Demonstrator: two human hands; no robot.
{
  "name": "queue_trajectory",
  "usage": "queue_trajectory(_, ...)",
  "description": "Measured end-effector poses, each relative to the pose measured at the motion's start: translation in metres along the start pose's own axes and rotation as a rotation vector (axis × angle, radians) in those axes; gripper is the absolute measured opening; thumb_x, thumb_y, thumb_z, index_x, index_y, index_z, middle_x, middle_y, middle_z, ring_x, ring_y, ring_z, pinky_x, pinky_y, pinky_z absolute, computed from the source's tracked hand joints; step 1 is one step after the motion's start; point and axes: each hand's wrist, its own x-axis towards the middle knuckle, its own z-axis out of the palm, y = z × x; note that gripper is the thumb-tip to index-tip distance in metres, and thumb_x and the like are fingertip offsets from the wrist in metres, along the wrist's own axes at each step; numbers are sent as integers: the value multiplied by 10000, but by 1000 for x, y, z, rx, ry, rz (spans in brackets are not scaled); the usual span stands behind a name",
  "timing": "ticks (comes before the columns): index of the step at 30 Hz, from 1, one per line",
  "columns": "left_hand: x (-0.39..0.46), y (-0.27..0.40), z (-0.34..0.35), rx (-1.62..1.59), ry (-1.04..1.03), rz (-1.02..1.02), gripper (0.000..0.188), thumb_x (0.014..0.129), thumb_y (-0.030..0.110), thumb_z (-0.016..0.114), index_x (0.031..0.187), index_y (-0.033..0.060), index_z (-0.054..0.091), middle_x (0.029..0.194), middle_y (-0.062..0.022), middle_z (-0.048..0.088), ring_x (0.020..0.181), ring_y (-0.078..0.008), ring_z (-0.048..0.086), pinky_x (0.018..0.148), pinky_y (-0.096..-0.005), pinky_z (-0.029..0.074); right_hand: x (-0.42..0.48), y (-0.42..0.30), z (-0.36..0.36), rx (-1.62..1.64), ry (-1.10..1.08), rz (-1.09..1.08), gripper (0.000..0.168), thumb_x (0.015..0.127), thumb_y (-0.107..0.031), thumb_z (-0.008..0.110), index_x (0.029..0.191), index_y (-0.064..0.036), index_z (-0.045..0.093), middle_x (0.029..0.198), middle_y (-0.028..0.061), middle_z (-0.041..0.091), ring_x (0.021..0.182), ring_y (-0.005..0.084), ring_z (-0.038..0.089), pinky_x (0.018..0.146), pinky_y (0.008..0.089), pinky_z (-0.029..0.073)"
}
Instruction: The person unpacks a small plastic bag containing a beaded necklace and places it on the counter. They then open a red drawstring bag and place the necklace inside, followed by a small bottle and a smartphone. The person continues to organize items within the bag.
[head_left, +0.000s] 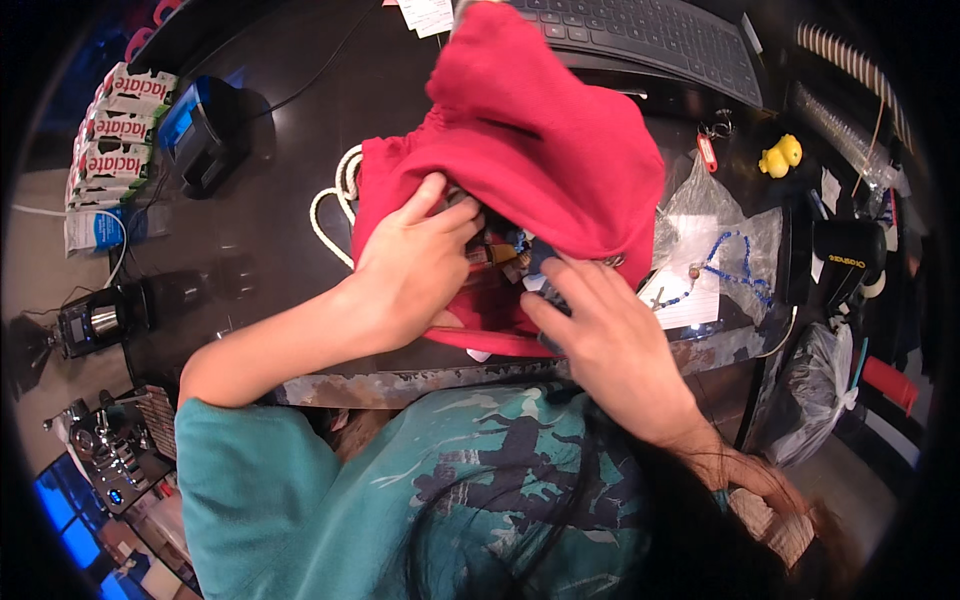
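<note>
A red fabric drawstring bag (570, 165) lies on the dark tabletop in front of me, its mouth turned towards me. My left hand (416, 277) is at the left of the opening, its fingertips inside against a dark item that is mostly hidden. Reaching into the right side of the mouth, my right hand (607, 337) has its thumb and fingers around a dark item; I cannot tell what it is. Between the hands, small mixed things show inside, among them a tube with a yellow part (501, 255). A cream cord (328, 225) loops out at the bag's left.
Beyond the bag is a keyboard (660, 45). To the right lie a blue bead rosary (712, 271) on clear plastic, a red key tag (706, 153) and a yellow figurine (781, 156). A small screen device (199, 139) and stacked cartons (112, 161) stand left.
</note>
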Motion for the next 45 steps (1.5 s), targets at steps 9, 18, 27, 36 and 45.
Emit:
queue_trajectory(9, -11, -13, 11, -121, 184, -24, 644, 575, 445, 673, 1039, 14, 555, 1151, -63, 478, 1190, -164, 314, 1022, -431, 179, 14, -4, 5, -21, 15, 40, 236, 639, -35, 537, 864, 32, 563, 964, 126, 514, 980, 246, 484, 852, 328, 385)
queue_trajectory(18, -8, -14, 7, -86, 42, 31, 366, 588, 418, 685, 867, 180, 680, 1215, -89, 419, 1202, -235, 295, 997, -491, 177, 31, 8, -5, 66, 28, 125, 288, 595, 80, 511, 876, 36, 560, 905, 115, 518, 897, 266, 503, 794, 346, 397)
queue_trajectory(27, -25, -18, 0, -168, 2, 71, 245, 598, 352, 671, 676, 120, 675, 1242, -92, 429, 1235, -227, 283, 1025, -473, 168, 33, -5, 12, -113, 128, 100, 120, 644, -94, 540, 716, -10, 588, 775, 75, 509, 833, 182, 495, 715, 275, 383)
queue_trajectory(36, -23, -10, 20, -127, 199, 46, 283, 702, 360, 589, 608, 100, 651, 1083, -78, 478, 1114, -222, 368, 962, -472, 245, 33, -12, 23, -152, 119, 70, 169, 644, -111, 545, 756, 2, 602, 786, 86, 505, 865, 199, 470, 750, 290, 366)
queue_trajectory(45, -4, -9, 36, 82, 198, -6, 154, 670, 197, 565, 689, 75, 658, 1101, -66, 476, 1083, -233, 375, 933, -520, 249, 35, -16, 41, -257, 205, 43, 205, 655, -131, 543, 783, 11, 617, 829, 100, 527, 915, 218, 466, 807, 305, 363)
